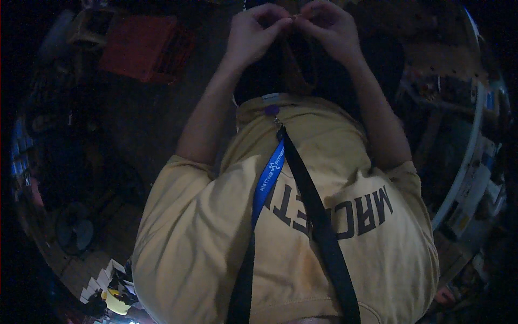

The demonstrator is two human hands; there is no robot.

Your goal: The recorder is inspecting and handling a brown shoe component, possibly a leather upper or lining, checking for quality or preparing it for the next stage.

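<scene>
Whatever both hands' fingers (291,21) pinch is too small to tell.

You stand in dim, cluttered workshop or storeroom. Red crate (144,47) on bare dark floor (145,119), floor fan (75,231) lower left, packed shelves (475,178) of small goods along right.

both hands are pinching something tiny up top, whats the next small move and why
Probably keep the pinch and ease the hands toward better light. The left hand and right hand meet fingertip to fingertip, and what they pinch is too small and dark to make out.
</scene>
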